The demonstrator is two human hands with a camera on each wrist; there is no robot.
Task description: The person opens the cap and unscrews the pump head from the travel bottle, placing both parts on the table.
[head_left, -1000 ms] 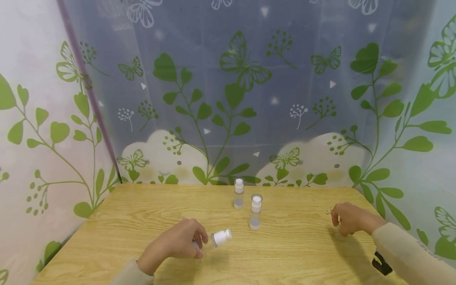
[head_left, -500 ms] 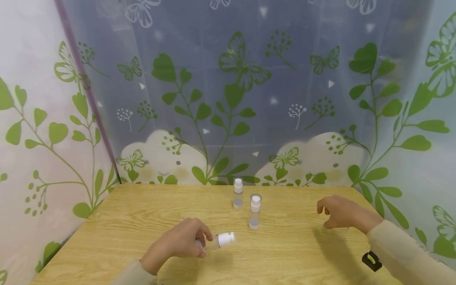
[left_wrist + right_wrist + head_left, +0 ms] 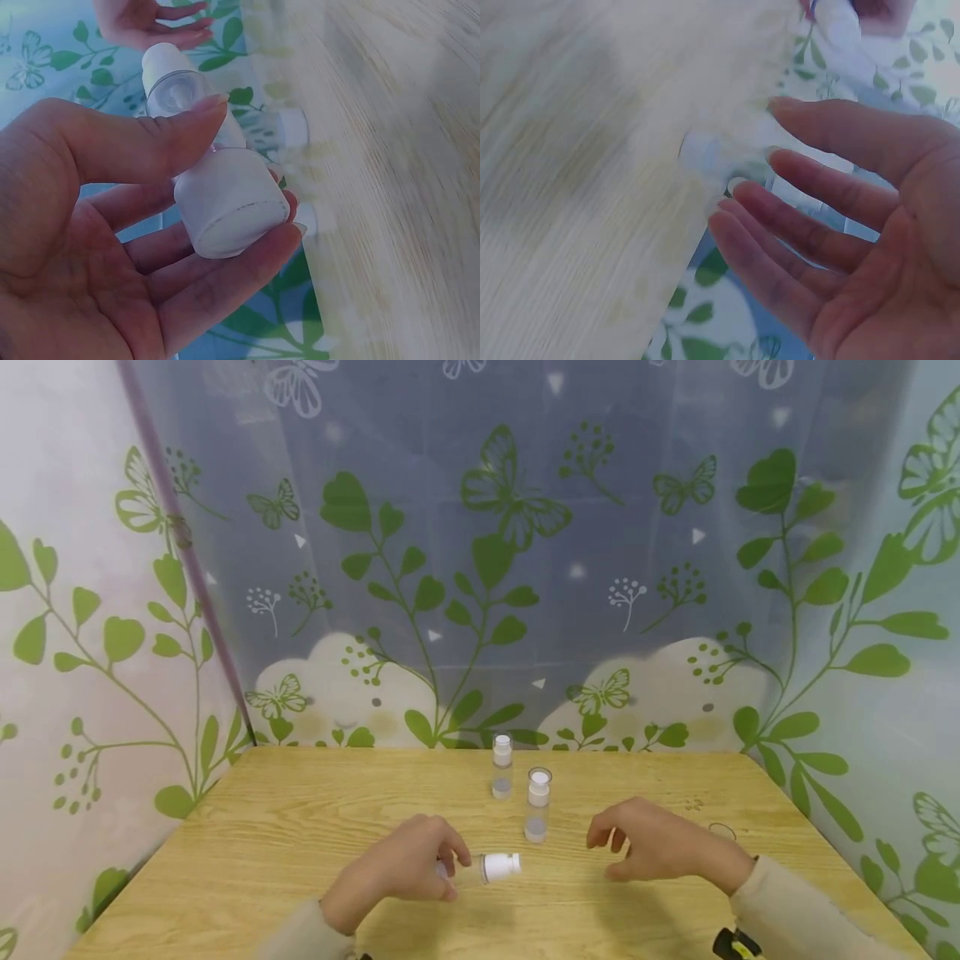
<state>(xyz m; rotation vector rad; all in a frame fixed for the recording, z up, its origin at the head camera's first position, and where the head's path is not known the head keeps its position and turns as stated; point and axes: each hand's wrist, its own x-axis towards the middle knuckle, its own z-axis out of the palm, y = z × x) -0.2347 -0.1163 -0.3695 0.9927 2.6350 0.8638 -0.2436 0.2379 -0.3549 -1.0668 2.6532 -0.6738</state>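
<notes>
My left hand [image 3: 408, 860] grips a small clear pump bottle [image 3: 498, 867] low near its base. The bottle lies nearly level above the table, its white pump top pointing right. In the left wrist view, thumb and fingers close around it, with the white base [image 3: 229, 202] towards the camera. My right hand [image 3: 660, 843] hovers to its right, fingers loosely bent and apart, holding nothing. Two similar bottles stand upright behind: a front one [image 3: 537, 814] with a clear cap over its white pump, and a rear one [image 3: 502, 768].
A thin clear ring-shaped rim [image 3: 722, 831] shows on the table beyond my right wrist. Several tiny pale bits [image 3: 693, 804] lie near it. The wood-grain table [image 3: 337, 785] ends at a patterned curtain [image 3: 420, 568] at the back, with more curtain on both sides.
My right hand has moved left from the table's right side towards the bottles, uncovering the clear rim. My left hand has shifted slightly right, levelling the bottle. The standing bottles have not moved.
</notes>
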